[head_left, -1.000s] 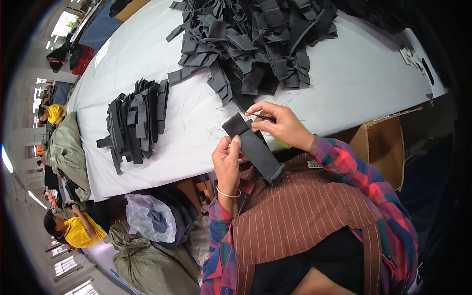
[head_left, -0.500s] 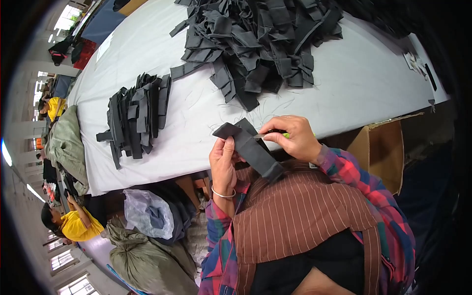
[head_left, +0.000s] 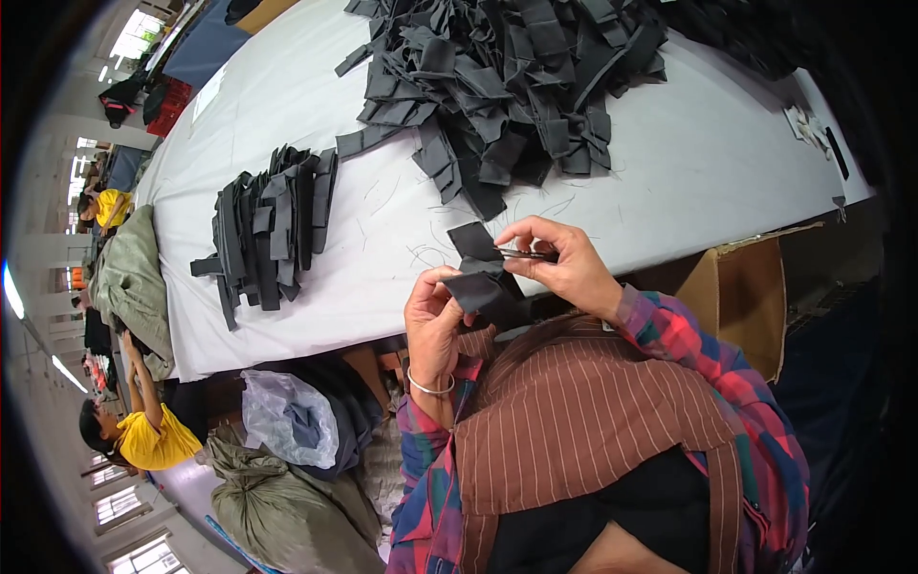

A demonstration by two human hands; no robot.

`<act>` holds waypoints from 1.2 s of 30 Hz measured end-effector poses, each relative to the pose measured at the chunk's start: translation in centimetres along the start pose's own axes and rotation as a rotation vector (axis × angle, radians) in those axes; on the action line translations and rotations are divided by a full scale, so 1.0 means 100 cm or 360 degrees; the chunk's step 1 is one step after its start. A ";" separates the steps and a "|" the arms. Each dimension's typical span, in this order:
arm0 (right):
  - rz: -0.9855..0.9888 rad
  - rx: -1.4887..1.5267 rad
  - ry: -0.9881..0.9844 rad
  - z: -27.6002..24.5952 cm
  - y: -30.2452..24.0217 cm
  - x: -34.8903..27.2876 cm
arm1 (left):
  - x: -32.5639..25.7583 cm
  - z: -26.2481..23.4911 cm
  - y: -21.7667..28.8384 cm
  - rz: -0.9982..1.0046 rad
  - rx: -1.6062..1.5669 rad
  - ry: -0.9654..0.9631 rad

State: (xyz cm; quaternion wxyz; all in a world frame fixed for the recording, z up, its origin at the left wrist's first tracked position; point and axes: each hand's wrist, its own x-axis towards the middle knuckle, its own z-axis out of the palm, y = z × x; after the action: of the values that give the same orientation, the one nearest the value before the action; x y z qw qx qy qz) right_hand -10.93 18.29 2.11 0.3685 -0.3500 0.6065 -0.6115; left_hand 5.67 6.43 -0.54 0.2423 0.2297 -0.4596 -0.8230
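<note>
My left hand [head_left: 436, 311] pinches a folded dark grey fabric strip [head_left: 486, 292] just over the table's near edge. Small thread snips [head_left: 526, 254] are gripped in my right hand [head_left: 566, 265], their tip touching or very close to the strip's upper part. Beyond my hands, a big loose heap of similar dark strips [head_left: 497, 81] covers the far middle of the table. A smaller, neater stack of strips [head_left: 273, 225] lies to the left. Loose thread ends are scattered on the white cloth between them.
The white-covered table [head_left: 382, 330] ends just in front of me. An open cardboard box [head_left: 741, 297] stands at the right, below the edge. A clear plastic bag [head_left: 287, 416] and a green sack [head_left: 292, 502] sit lower left. A person in yellow [head_left: 158, 435] works further left.
The strip has been turned and folded over in my left hand, with one end now pointing up and away. My right hand has shifted slightly left with the snips. The person at left has raised their arms.
</note>
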 end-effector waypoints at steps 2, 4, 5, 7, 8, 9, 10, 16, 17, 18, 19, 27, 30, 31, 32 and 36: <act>-0.0159 -0.0049 0.0061 0.000 0.000 0.003 | 0.000 0.000 -0.002 0.0021 -0.0026 -0.0063; -0.0548 -0.0300 0.0026 -0.001 0.012 0.009 | -0.001 0.001 -0.002 0.0037 -0.0053 -0.0122; -0.0544 -0.0300 0.0027 -0.003 0.012 0.010 | -0.001 0.002 -0.001 0.0008 -0.0041 -0.0120; -0.0571 -0.0726 0.0029 -0.008 0.012 0.010 | -0.001 0.001 -0.002 -0.0017 -0.0028 -0.0114; -0.0573 -0.0725 0.0025 -0.008 0.010 0.009 | -0.001 -0.002 -0.004 -0.0012 0.0031 -0.0115; -0.0539 -0.0742 0.0110 -0.009 0.008 0.008 | -0.001 -0.004 -0.006 -0.0009 0.0088 -0.0116; -0.0504 -0.0759 0.0199 -0.010 0.006 0.008 | -0.002 -0.003 -0.006 -0.0009 0.0088 -0.0114; -0.0339 -0.0236 0.0202 -0.017 0.002 0.007 | 0.001 0.002 -0.005 0.0059 0.0100 0.0000; -0.0330 -0.0075 0.0123 -0.014 0.000 0.004 | 0.002 -0.001 -0.008 0.0078 0.0098 0.0008; -0.0313 -0.0147 -0.0022 -0.015 -0.005 0.002 | 0.003 -0.003 -0.009 0.0098 0.0097 0.0017; -0.0313 -0.0148 -0.0022 -0.012 -0.009 0.000 | 0.005 -0.005 -0.011 0.0098 0.0097 0.0016; -0.0438 -0.0700 -0.0144 0.014 -0.005 -0.006 | 0.013 0.024 0.011 0.0239 -0.0014 0.0621; -0.0406 -0.0759 -0.0118 0.019 -0.004 -0.005 | 0.018 0.028 0.005 0.0261 0.0004 0.0683; -0.0390 -0.0786 -0.0153 0.020 -0.003 -0.007 | 0.017 0.028 0.000 0.0263 0.0005 0.0694; -0.0283 -0.0791 -0.0218 0.020 -0.006 -0.007 | 0.016 0.026 -0.003 0.0249 0.0040 0.0642; -0.0262 -0.0844 -0.0153 0.020 -0.007 -0.008 | 0.012 0.032 -0.004 0.0179 -0.0052 0.0666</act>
State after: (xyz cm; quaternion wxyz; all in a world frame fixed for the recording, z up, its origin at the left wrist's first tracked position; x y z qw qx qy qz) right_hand -8.85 18.03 2.86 0.2413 -0.5110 0.6967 -0.4420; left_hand 2.75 7.91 0.40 0.3817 0.3657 -0.3979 -0.7499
